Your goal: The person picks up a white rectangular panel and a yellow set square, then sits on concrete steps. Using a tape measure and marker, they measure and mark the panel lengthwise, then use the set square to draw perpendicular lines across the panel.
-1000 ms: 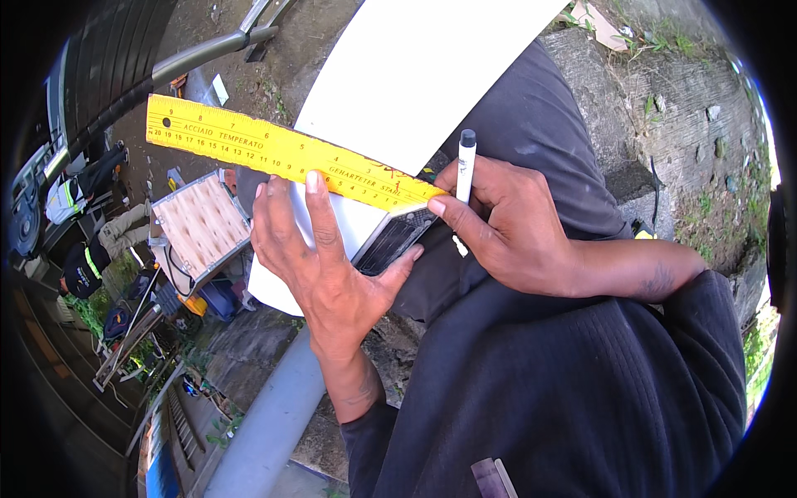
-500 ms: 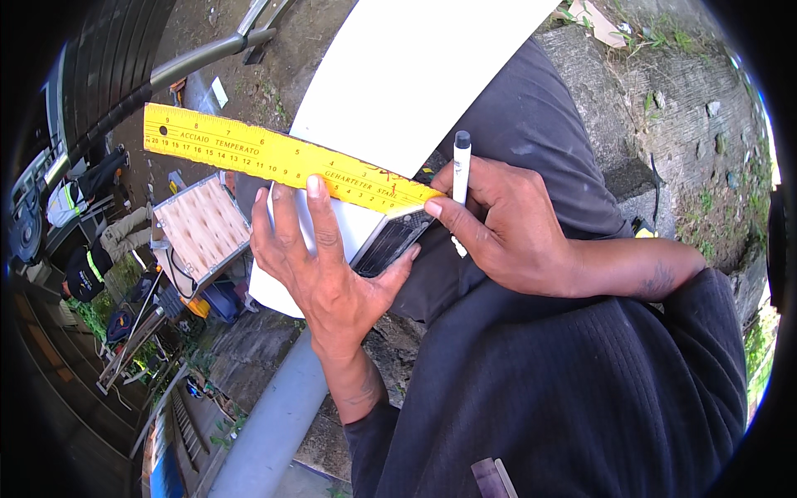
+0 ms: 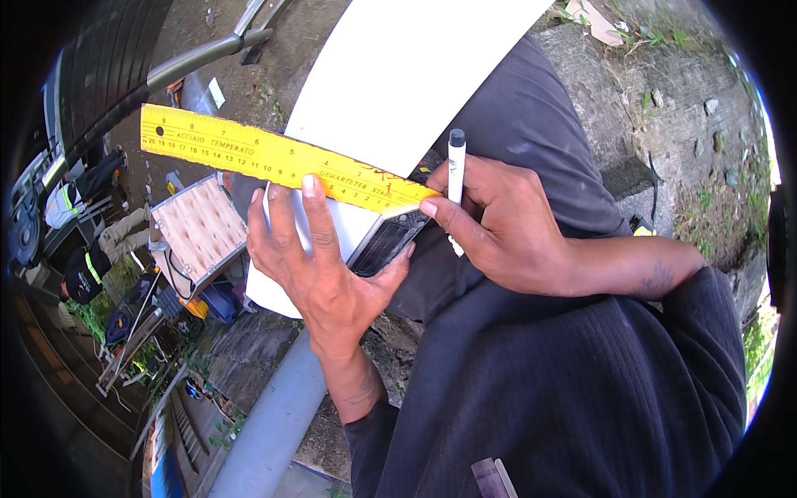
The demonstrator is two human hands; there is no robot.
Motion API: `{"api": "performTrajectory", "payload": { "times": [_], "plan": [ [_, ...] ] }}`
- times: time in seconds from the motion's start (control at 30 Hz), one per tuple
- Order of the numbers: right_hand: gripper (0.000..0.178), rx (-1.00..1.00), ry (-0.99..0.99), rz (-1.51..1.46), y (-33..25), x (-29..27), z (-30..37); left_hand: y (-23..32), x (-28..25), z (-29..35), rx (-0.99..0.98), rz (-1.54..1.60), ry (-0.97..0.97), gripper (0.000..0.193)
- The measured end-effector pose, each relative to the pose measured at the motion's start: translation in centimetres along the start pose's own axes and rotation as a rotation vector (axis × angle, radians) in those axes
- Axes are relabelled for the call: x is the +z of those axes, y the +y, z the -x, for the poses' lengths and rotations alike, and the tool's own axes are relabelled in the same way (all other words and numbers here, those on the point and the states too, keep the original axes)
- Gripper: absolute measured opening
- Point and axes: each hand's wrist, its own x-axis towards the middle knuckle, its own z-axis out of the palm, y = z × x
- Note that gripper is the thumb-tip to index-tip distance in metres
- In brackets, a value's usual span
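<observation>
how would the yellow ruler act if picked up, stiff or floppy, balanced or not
The yellow ruler is probably stiff: its free end juts past the white panel with no visible bend. It may feel heavier toward the other end, where it seems joined to a dark block.

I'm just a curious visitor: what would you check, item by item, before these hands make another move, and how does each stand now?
1. Yellow metal ruler lies across the long white panel: ok.
2. Left hand touches the ruler: ok, a fingertip rests on its edge.
3. Right hand has the slim white marker with a black end: ok, held among the fingers.
4. Marker's lower end is on the panel: not ok, it hangs off to the side.
5. Black rectangular handle sits flush against the panel's edge: cannot tell, the contact isn't clear.
</observation>
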Motion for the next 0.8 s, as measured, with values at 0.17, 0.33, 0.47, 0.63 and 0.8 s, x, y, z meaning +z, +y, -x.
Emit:
{"api": "performTrajectory", "payload": {
  "times": [0.17,0.33,0.47,0.63,0.8],
  "plan": [
    [0.013,-0.005,0.010,0.021,0.20,0.06,0.10,0.08,-0.01,0.04,0.002,-0.016,-0.007,0.119],
    [0.014,0.010,-0.003,0.018,0.11,-0.18,0.00,0.00,0.18,0.02,0.010,0.009,0.016,0.115],
    [0.014,0.024,-0.023,0.040,-0.29,-0.45,-0.22,-0.14,0.04,0.06,-0.004,0.024,-0.001,0.095],
    [0.014,0.055,-0.039,0.025,-0.55,-0.38,-0.36,-0.06,-0.30,0.10,-0.014,0.016,-0.030,0.086],
    [0.015,0.034,-0.014,0.042,-0.40,-0.15,-0.28,-0.12,-0.09,0.16,0.006,0.003,-0.005,0.085]
  ]
}}
